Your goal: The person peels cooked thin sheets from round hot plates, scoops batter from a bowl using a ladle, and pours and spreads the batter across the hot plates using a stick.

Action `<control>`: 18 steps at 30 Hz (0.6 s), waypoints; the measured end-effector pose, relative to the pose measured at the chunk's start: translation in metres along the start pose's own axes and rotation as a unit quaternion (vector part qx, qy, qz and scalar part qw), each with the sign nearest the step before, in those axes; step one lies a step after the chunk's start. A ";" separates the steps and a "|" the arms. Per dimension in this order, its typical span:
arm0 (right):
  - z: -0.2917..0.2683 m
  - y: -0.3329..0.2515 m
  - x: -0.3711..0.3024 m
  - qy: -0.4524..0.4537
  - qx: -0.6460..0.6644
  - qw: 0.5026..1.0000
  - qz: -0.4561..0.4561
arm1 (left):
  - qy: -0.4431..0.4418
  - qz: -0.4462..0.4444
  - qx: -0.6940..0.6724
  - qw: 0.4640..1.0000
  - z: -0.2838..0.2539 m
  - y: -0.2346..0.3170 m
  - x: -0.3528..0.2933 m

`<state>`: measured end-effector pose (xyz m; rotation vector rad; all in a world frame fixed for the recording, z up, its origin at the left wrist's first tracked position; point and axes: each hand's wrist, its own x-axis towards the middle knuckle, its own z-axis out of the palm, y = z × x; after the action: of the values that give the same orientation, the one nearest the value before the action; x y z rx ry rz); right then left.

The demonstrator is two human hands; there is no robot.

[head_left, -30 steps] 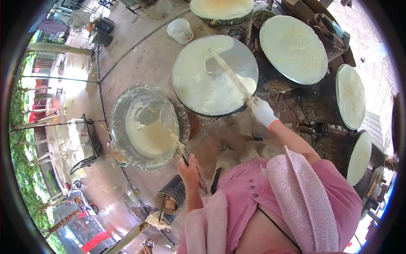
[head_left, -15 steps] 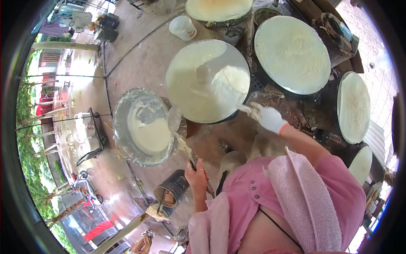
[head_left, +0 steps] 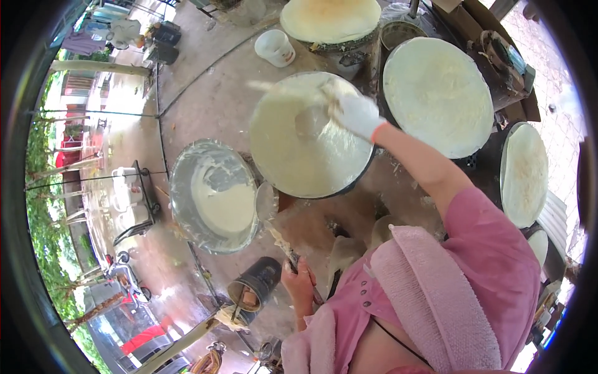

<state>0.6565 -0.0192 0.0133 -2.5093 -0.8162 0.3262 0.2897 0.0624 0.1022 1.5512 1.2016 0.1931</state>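
My right hand, in a white glove, is closed round the handle of a pale batter spreader, smeared by motion. It is over the far part of a large round griddle coated with thin pale batter, which has a duller patch near its middle. My bare left hand grips the long, batter-crusted handle of a ladle. The ladle's bowl hangs at the right rim of a wide grey basin holding creamy batter.
More round griddles with pale sheets stand to the right and at the far side. A white bucket is beyond the middle griddle. Near my left hand is a dark bucket. A cart with white containers is at the left.
My right hand has swung from the griddle's near right edge up and left across it, carrying the spreader. My left hand still holds the ladle, lowered slightly in view.
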 end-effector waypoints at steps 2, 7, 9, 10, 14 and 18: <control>0.063 0.056 -0.031 0.072 0.201 0.970 -0.116 | -0.021 0.008 -0.003 1.000 0.008 0.005 0.006; 0.035 0.055 -0.143 0.080 0.392 0.886 0.236 | -0.032 0.041 0.030 0.998 0.001 0.007 0.024; 0.030 0.055 -0.170 -0.074 0.530 0.766 0.356 | -0.052 0.034 0.010 0.998 0.012 0.017 0.032; 0.024 0.045 -0.174 -0.096 0.522 0.768 0.359 | -0.063 0.023 -0.007 0.998 0.016 0.023 0.035; 0.013 0.050 -0.164 -0.025 0.508 0.800 0.317 | -0.085 0.033 -0.036 0.995 0.024 0.035 0.035; -0.006 0.049 -0.156 -0.132 0.483 0.784 0.367 | -0.073 0.023 -0.039 0.996 0.027 0.027 0.032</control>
<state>0.5588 -0.1504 0.0057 -1.6522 0.3060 1.0564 0.3389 0.0729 0.0991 1.4991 1.0324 0.1531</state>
